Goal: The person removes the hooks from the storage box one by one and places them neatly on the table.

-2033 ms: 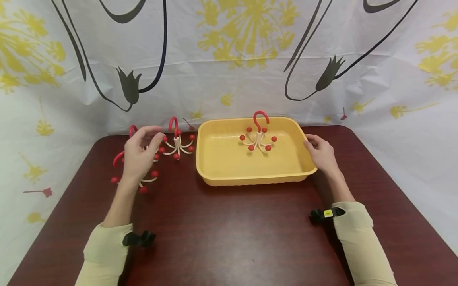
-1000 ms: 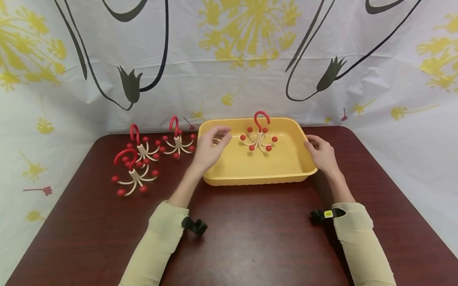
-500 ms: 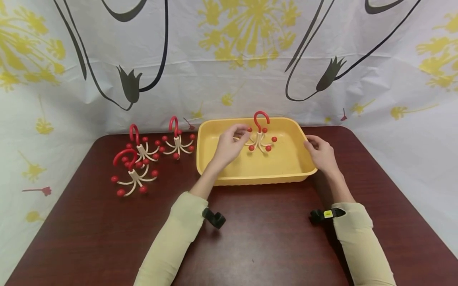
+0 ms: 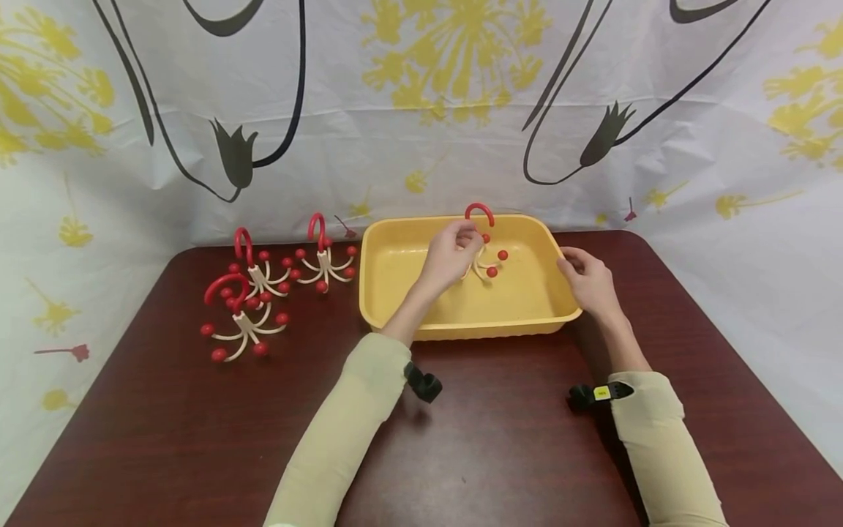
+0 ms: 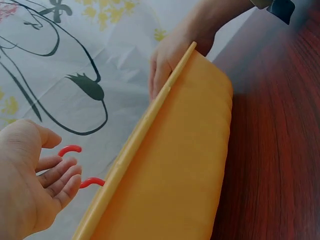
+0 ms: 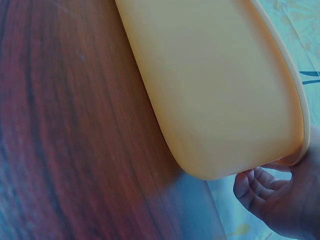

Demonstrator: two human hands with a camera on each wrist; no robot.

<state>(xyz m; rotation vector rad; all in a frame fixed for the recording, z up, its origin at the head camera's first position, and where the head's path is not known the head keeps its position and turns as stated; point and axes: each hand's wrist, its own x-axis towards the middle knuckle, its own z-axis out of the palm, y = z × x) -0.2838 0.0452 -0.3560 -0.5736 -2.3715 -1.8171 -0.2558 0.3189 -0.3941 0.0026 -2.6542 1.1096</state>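
Observation:
A yellow plastic tray (image 4: 421, 300) stands at the back of the table. In it is a multi-arm hanger (image 4: 492, 271) with a red hook on top and curved white arms tipped with red balls. My left hand (image 4: 451, 256) is over the tray at this hanger's hook, hiding its stem and left arms in the head view. In the left wrist view, the thumb and fingers are apart with red hook parts (image 5: 92, 182) behind them. My right hand (image 4: 589, 282) grips the tray's right rim. In the right wrist view, its fingertips (image 6: 242, 185) are curled against the tray's outer side.
Left of the tray stand three more hangers of the same kind: one alone (image 4: 323, 261) beside the tray, another (image 4: 257, 275) behind a front one (image 4: 243, 320). A white patterned cloth (image 4: 421, 146) hangs behind the dark wooden table (image 4: 500, 439).
My left hand has moved right, away from the hangers on the table, across the tray's left side to the hanger inside. My right hand has stayed on the rim.

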